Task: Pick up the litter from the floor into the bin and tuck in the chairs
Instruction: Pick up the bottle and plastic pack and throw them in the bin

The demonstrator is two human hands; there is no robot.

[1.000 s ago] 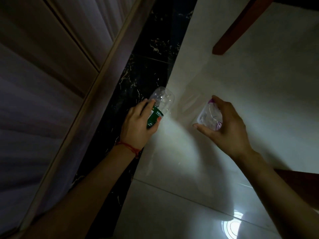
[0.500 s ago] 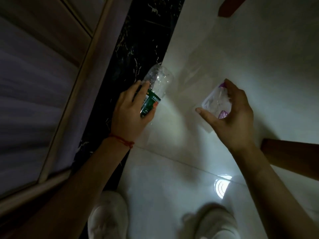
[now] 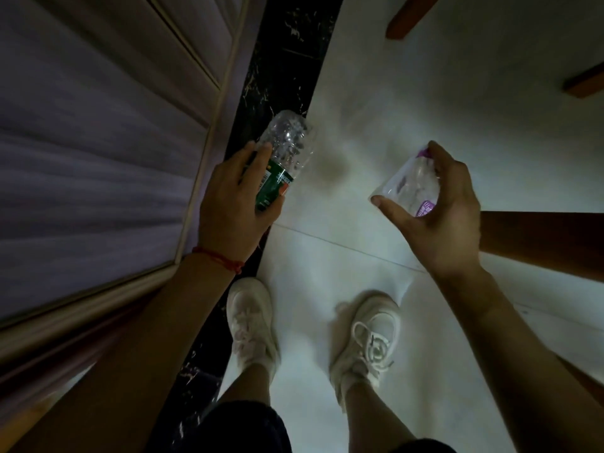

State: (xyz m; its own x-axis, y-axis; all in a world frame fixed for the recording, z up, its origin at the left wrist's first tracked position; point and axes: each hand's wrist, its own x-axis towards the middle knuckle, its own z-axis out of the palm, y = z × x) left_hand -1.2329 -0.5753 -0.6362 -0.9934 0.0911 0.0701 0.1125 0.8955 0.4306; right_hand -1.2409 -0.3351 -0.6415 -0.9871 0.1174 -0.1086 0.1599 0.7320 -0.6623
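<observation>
The left hand (image 3: 233, 204) is wrapped round one clear plastic bottle (image 3: 281, 158) with a green label, its grip closed on the labelled middle so the ribbed base points away over the dark marble strip (image 3: 281, 60) along the floor. The right hand (image 3: 438, 210) is closed round one crumpled clear piece with purple print (image 3: 410, 186), thumb below and fingers curled over the top; in this dim light it may be a squashed cup or a wrapper, and I cannot say which. Both pieces are held clear of the white tiled floor (image 3: 376, 99), one per hand, probably so that two items can go to the bin in a single trip. The bin itself is not in view.

Counted: two pieces of litter, both in hand, and none visible lying on the tiles. Two white shoes (image 3: 251, 322) stand below the arms, the left one at the edge of the marble strip. Two reddish wooden chair legs (image 3: 408, 18) show at the top right, and a broader wooden piece (image 3: 539, 237) passes behind the right wrist, so the chairs seem to be waiting to be tucked in.
</observation>
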